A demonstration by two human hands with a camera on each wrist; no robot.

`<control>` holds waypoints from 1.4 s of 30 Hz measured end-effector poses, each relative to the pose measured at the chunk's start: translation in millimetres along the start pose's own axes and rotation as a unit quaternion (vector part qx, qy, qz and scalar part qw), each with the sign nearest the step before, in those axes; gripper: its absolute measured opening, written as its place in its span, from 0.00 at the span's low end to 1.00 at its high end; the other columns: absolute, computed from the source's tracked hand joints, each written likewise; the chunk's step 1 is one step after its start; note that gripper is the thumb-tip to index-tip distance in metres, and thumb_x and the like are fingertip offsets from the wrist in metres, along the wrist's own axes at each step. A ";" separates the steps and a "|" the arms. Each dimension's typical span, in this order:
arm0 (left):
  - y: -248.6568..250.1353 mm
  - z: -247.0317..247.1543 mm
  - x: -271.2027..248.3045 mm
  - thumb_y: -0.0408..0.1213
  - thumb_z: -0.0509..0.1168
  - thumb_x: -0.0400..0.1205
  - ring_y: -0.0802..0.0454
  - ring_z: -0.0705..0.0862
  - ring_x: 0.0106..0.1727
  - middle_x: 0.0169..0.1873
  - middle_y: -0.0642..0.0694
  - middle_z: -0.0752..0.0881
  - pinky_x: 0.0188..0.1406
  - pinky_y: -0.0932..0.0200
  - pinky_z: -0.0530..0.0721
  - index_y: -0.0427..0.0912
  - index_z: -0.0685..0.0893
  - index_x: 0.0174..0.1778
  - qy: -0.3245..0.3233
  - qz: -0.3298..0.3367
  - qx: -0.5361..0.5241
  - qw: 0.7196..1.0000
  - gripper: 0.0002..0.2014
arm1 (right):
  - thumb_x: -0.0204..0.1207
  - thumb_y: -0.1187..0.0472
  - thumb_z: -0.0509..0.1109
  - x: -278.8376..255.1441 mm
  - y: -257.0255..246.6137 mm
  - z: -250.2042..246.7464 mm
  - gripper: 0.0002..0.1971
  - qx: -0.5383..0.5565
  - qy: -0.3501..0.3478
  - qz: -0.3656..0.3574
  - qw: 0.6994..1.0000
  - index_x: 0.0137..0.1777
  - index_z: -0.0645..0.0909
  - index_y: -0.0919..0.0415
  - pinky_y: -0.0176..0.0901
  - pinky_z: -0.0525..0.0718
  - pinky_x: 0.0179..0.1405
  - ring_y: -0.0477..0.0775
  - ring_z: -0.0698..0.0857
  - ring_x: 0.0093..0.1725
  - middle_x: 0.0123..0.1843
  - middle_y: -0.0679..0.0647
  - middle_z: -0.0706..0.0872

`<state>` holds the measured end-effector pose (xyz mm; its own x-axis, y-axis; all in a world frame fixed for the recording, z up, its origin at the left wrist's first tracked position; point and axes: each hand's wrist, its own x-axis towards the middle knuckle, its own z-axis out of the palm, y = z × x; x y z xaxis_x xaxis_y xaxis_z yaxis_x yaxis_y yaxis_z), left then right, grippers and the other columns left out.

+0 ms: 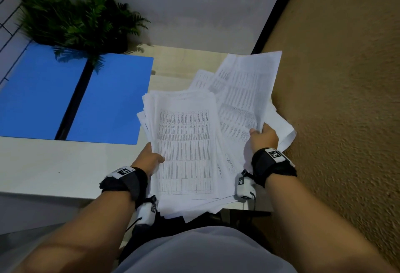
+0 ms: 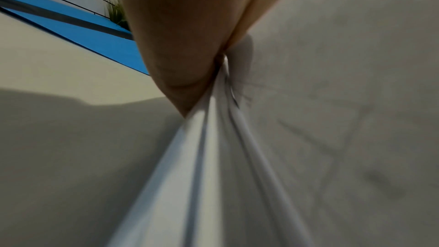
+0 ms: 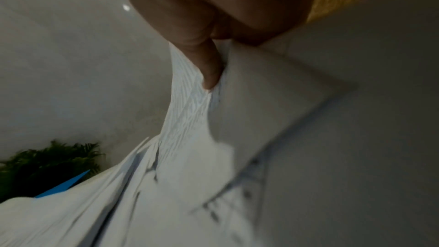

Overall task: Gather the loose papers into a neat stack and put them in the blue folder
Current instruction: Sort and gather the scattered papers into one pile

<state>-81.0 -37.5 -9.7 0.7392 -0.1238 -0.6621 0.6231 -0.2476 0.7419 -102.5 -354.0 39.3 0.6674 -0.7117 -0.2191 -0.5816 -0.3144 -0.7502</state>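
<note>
While left hand (image 1: 151,158) and right hand (image 1: 264,136) each pinch a splayed sheaf of the papers (image 1: 186,143), the open folder (image 1: 112,99) lies left, nearer the left hand.

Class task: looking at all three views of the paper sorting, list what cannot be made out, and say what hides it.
- Printed text on the papers: too small, head view.
- Left hand fingers: under the sheets.
- Right hand fingertips: behind the sheets.
- Blue folder far corner: covered by the plant.
- Sheet count: blurred edges, wrist views.
</note>
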 end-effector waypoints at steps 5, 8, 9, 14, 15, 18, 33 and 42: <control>4.7 0.0 -1.2 0.19 0.61 0.76 0.37 0.82 0.66 0.65 0.39 0.83 0.72 0.35 0.76 0.43 0.74 0.68 -0.002 -0.006 0.022 1.000 0.26 | 0.82 0.65 0.62 -1.4 -25.1 -54.0 0.13 -0.036 0.092 -0.086 0.991 0.61 0.84 0.65 0.45 0.76 0.48 0.66 0.86 0.54 0.54 0.68 0.88; 4.3 -0.1 -1.2 0.20 0.61 0.76 0.37 0.82 0.67 0.66 0.40 0.83 0.73 0.35 0.76 0.42 0.73 0.71 -0.001 -0.006 0.028 1.000 0.27 | 0.81 0.61 0.63 1.3 -39.7 -83.4 0.13 -0.030 0.159 -0.117 0.980 0.59 0.84 0.66 0.47 0.78 0.47 0.65 0.87 0.52 0.51 0.69 0.88; 3.8 0.6 -1.2 0.21 0.62 0.76 0.37 0.82 0.67 0.66 0.40 0.83 0.72 0.35 0.77 0.43 0.73 0.71 0.000 -0.003 0.027 1.000 0.27 | 0.81 0.61 0.63 3.6 -44.1 -93.2 0.12 -0.016 0.180 -0.129 0.975 0.57 0.84 0.67 0.46 0.78 0.46 0.62 0.87 0.50 0.50 0.69 0.88; 12.8 4.0 -11.7 0.16 0.57 0.76 0.37 0.82 0.64 0.60 0.40 0.83 0.69 0.40 0.79 0.44 0.74 0.64 -0.003 0.010 0.025 1.000 0.25 | 0.76 0.59 0.65 6.1 -74.1 -131.0 0.13 0.110 0.231 -0.165 0.953 0.54 0.86 0.65 0.43 0.82 0.50 0.47 0.82 0.46 0.45 0.55 0.87; 13.9 4.8 -12.1 0.16 0.57 0.75 0.37 0.82 0.64 0.59 0.41 0.83 0.67 0.41 0.80 0.44 0.73 0.64 -0.002 0.013 0.023 1.000 0.25 | 0.77 0.59 0.66 5.2 -79.8 -134.5 0.13 0.136 0.222 -0.160 0.952 0.56 0.86 0.64 0.37 0.81 0.49 0.44 0.82 0.48 0.47 0.52 0.87; 17.3 3.3 -11.9 0.18 0.61 0.69 0.40 0.78 0.69 0.73 0.47 0.76 0.68 0.40 0.79 0.56 0.64 0.76 0.011 0.042 -0.003 0.999 0.42 | 0.76 0.62 0.69 -1.8 -88.4 -130.5 0.10 0.179 0.171 -0.150 0.957 0.55 0.85 0.61 0.35 0.79 0.47 0.44 0.83 0.46 0.47 0.52 0.86; 27.1 -8.8 -8.0 0.49 0.58 0.88 0.46 0.81 0.67 0.69 0.48 0.81 0.61 0.51 0.80 0.44 0.75 0.75 0.079 0.050 0.045 0.995 0.22 | 0.79 0.61 0.71 -15.0 -28.5 -13.4 0.13 -0.210 -0.302 -0.043 0.929 0.35 0.74 0.61 0.43 0.74 0.34 0.55 0.76 0.34 0.33 0.56 0.76; 15.8 -6.4 3.5 0.36 0.58 0.89 0.37 0.80 0.70 0.70 0.38 0.81 0.69 0.50 0.76 0.36 0.76 0.74 0.131 0.031 0.107 0.985 0.18 | 0.74 0.66 0.60 6.8 -41.8 -57.8 0.06 -0.170 -0.055 -0.050 0.983 0.47 0.78 0.61 0.45 0.64 0.52 0.65 0.81 0.48 0.46 0.64 0.83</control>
<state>-66.9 -35.8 0.4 0.8327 0.1000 -0.5447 0.5265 -0.4480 0.7226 -100.5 -382.1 105.3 0.7639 -0.6008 -0.2356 -0.6206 -0.5839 -0.5233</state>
